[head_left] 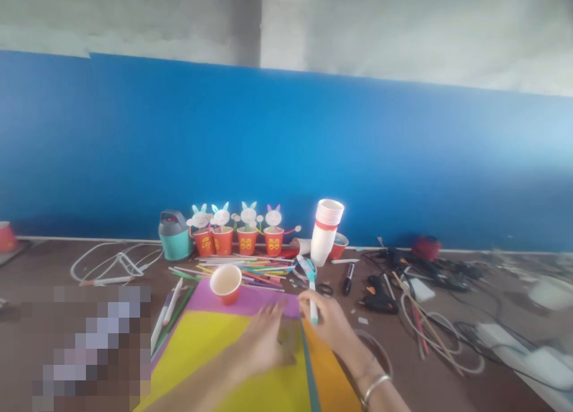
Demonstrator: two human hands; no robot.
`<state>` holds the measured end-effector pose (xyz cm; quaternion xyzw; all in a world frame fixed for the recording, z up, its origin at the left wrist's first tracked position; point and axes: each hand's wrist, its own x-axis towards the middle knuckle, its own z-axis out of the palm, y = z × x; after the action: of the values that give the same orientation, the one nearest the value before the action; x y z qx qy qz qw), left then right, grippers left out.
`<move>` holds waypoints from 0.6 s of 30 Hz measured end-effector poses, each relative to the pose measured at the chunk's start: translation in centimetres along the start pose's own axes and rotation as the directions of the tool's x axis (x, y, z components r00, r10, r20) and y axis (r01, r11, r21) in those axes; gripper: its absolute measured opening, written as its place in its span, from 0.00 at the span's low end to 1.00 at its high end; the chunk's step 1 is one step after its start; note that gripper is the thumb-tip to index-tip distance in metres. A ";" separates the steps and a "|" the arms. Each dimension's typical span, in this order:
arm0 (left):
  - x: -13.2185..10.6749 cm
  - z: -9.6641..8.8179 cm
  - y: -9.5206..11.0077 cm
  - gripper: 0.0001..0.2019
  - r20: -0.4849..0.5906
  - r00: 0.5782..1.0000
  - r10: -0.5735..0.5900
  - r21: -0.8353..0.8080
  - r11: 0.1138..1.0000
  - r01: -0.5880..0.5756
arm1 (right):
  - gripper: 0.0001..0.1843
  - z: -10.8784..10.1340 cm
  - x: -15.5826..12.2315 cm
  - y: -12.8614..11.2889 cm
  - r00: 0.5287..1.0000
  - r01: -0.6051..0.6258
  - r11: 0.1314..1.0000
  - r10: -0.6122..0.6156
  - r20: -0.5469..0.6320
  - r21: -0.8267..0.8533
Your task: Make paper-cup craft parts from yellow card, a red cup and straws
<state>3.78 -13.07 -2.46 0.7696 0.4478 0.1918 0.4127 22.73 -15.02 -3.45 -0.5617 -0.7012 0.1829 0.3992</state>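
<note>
My left hand [265, 340] lies flat with fingers stretched out on a yellow sheet of paper [210, 352], near its top edge where a purple sheet [255, 301] shows from under it. My right hand [329, 325] is closed around a white marker with a teal cap [313, 307], held upright at the sheets' right side, over an orange sheet [329, 376]. A silver bangle is on my right wrist. An orange paper cup [226, 282] stands open-side up on the purple sheet, just beyond my left hand.
Four orange cups with paper bunny figures [237, 230] line the blue wall, beside a teal container [174, 236] and a stack of white cups [326, 230]. Coloured straws and pens [250, 268] lie behind the sheets. A black glue gun [378, 295], cables and sticks clutter the right.
</note>
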 end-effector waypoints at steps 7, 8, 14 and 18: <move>-1.2 -0.7 -2.6 0.38 -0.231 0.971 0.057 -0.049 0.996 -0.070 | 0.26 0.5 -1.0 0.3 0.983 -0.065 0.997 0.071 0.168 -0.043; -1.4 -0.7 -3.1 0.37 -0.270 0.963 0.018 -0.100 0.994 -0.047 | 0.25 0.5 -1.0 0.2 0.982 -0.078 0.996 0.083 0.171 -0.037; -3.5 0.7 -5.2 0.34 -0.338 0.935 -0.112 -0.237 0.971 0.031 | 0.24 0.6 -0.8 -0.2 0.983 -0.091 0.995 0.084 0.163 0.037; -3.8 1.2 -4.9 0.32 -0.380 0.916 -0.128 -0.263 0.964 0.026 | 0.25 1.2 -0.4 -0.5 0.986 -0.136 0.984 0.122 0.118 0.116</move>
<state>-0.09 -15.60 -6.83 0.6381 0.5237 0.3814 0.4161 21.47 -15.36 -3.97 -0.5692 -0.6716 0.2820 0.3813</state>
